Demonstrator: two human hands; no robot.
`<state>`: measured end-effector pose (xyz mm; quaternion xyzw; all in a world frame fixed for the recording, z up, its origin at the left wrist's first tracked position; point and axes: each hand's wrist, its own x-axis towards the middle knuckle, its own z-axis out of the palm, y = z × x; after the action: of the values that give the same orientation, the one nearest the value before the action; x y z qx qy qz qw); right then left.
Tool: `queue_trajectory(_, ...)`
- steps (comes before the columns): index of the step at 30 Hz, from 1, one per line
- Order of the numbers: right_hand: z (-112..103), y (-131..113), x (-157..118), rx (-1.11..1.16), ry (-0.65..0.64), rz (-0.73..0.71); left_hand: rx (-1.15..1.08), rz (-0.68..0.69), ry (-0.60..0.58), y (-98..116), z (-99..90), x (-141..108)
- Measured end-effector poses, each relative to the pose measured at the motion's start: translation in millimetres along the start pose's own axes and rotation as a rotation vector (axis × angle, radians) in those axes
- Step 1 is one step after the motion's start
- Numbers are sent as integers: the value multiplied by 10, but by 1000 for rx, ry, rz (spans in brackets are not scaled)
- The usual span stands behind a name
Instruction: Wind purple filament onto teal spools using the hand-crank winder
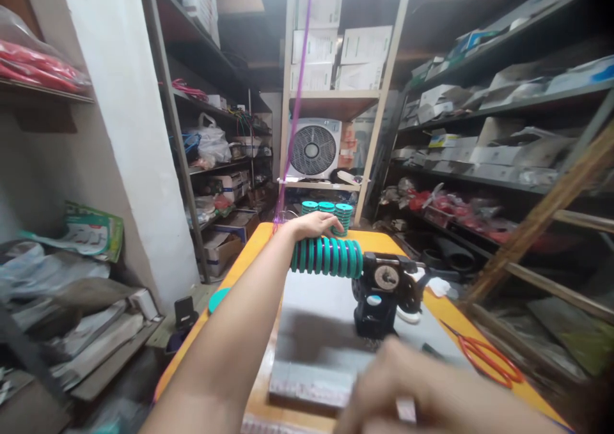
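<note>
A row of green discs (330, 257) with dark purple gaps between them extends sideways from a black hand-cranked winding machine (377, 293) with a round dial. Over the far top edge of this row lies my left hand (316, 224), its fingers stretched and slightly bent, the tips partly out of sight. Whether it pinches a strand there cannot be made out. My right hand (403, 383) is near the camera, in front of the machine, and smeared by motion. Its fingers look curled, but what they hold, if anything, is unclear. A purple strand (300, 82) descends from above to behind the table.
Stacked green spools (343, 218) stand at the far edge of the yellow table (244, 255). Orange-handled scissors (494, 360) lie at the right. A grey board (307, 332) bears the machine. Behind are a box fan (314, 147) and loaded shelves (503, 101); a wooden ladder (542, 210) leans right.
</note>
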<state>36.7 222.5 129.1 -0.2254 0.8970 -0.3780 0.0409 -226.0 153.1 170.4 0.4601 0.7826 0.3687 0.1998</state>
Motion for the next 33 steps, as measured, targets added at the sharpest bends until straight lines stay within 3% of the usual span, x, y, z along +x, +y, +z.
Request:
queue_trajectory(2,-274,164,214,-73,256,28,-55,61,38,19,27,-77)
queue_trajectory(4,-548,351,534,-174,658,54,-105,133,76,28,48,-142)
queue_trajectory(7,-802,608,1017,-212,821,89,-158,219,127,20,69,-185)
queue_trajectory(10,-838,780,1327,-193,853,78,-192,268,157,-6,80,-166)
queue_trajectory(13,-788,871,1421,-113,895,37,-221,286,155,-34,87,-134)
queue_trajectory(17,-738,873,1316,74,957,-64,-271,287,124,-36,90,-143)
queue_trajectory(21,-630,699,1124,249,942,-127,-210,245,124,1,77,-180)
queue_trajectory(26,-332,539,956,403,874,-162,-84,113,102,20,57,-124)
queue_trajectory(33,242,799,801,398,917,-160,64,-121,-78,-142,-100,187)
